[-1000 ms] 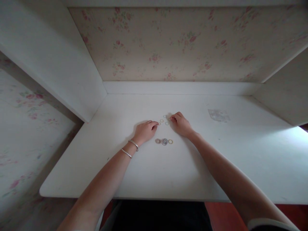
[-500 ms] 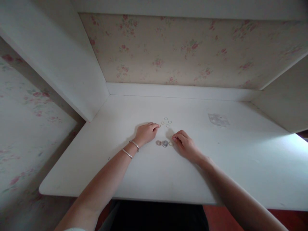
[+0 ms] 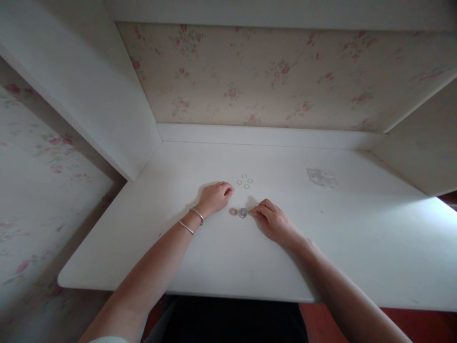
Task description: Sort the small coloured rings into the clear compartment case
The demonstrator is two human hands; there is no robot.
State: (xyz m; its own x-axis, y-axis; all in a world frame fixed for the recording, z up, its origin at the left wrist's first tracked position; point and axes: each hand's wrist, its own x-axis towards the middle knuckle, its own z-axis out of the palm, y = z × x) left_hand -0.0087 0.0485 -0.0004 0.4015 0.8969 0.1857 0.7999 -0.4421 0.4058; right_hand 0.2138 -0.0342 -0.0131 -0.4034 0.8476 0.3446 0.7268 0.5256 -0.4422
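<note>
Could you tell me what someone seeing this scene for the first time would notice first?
Two bare arms reach onto a white desk set in an alcove with floral wallpaper behind. The left hand, with two bangles on its wrist, rests curled near a cluster of small thin rings. The right hand has its fingertips at a short row of larger rings nearer the desk's front; a faint grey patch lies to the right.
</note>
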